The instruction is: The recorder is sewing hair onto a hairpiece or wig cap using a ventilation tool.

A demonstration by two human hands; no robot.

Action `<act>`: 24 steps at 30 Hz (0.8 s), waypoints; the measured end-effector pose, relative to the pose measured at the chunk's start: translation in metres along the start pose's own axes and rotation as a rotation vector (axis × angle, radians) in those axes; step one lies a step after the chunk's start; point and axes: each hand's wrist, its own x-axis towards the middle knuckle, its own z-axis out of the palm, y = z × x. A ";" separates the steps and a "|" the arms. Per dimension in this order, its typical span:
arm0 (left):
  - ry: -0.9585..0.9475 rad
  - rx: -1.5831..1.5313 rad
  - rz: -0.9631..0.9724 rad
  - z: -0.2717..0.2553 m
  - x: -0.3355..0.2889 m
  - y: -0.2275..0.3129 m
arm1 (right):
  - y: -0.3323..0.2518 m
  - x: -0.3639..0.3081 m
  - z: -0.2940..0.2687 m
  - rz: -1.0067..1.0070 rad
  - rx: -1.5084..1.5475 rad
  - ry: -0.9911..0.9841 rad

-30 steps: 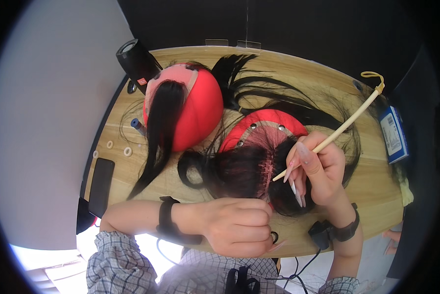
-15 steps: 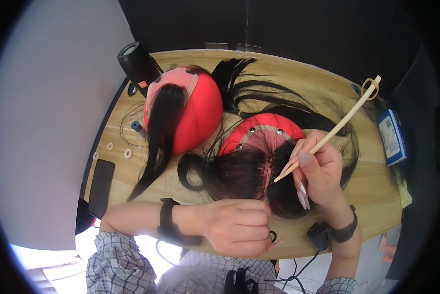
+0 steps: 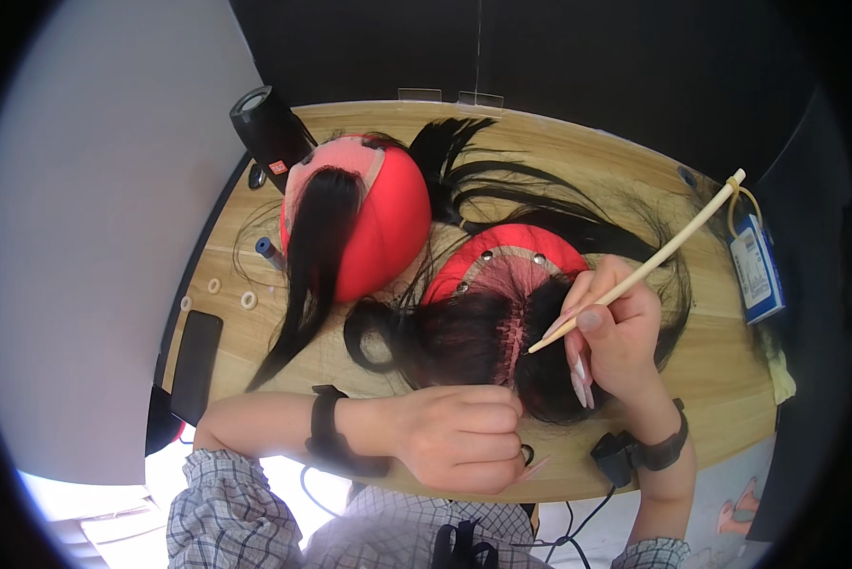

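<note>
A long pale hooking stick with a thin tip [image 3: 673,240] is pinched in my right hand [image 3: 623,327], its point at the parting of a dark-haired wig piece [image 3: 454,337]. A loop of tan band [image 3: 753,211] hangs from its upper end. Under the hair is a red head form [image 3: 564,248], with pins along the pinkish mesh cap's beige edge. My left hand [image 3: 464,441] is a loose fist at the near edge of the hair. Its fingertips are hidden, so I cannot make out what it grips.
Another red head form [image 3: 393,232] with a long dark lock stands at left. Loose dark hair [image 3: 530,185] spreads behind. Around them are a black cylindrical speaker [image 3: 269,128], small pale rings [image 3: 248,300], a black phone [image 3: 196,365] and a blue-white box [image 3: 756,270].
The stick's upper end has dipped and swung slightly right, with its band now hanging down. My right hand has turned a little; my left hand has barely moved.
</note>
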 end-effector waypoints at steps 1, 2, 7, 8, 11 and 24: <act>0.000 -0.001 -0.001 0.000 0.000 0.000 | 0.000 0.000 0.000 -0.029 0.004 -0.007; 0.001 -0.002 -0.001 0.000 0.001 0.000 | 0.001 0.000 0.000 -0.058 0.009 -0.014; 0.011 -0.003 -0.006 0.002 -0.002 0.002 | 0.003 0.000 0.001 -0.088 0.032 -0.013; 0.009 -0.005 -0.009 0.001 -0.002 0.002 | 0.003 0.000 0.001 -0.087 0.023 -0.018; 0.004 0.001 -0.009 0.003 -0.001 0.002 | 0.003 -0.002 -0.002 -0.082 0.030 -0.021; 0.001 0.009 -0.006 0.000 0.000 0.000 | 0.001 -0.001 0.002 -0.160 -0.048 -0.018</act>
